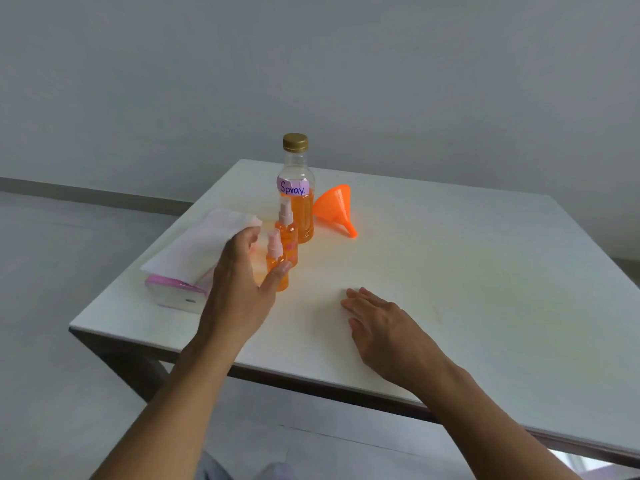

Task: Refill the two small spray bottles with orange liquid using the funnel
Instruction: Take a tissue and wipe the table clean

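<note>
Right hand (377,320) is lying flat and empty on the table (450,271), lower centre. Left hand (242,282) is hovering open, holding nothing, beside the near spray bottle (273,258); the far spray bottle (286,233) is standing behind, both orange-filled, mid-frame.

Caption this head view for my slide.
Open left hand beside two small spray bottles, right hand flat on table, funnel lying sideways.

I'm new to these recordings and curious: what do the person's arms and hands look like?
Both are bare: no gloves on the left hand or right hand, and no rings, watch or bracelet that I can see. The left forearm and right forearm show no sleeves within the picture. A bit of pale lilac-grey fabric at the bottom edge is the only clothing in view.
</note>
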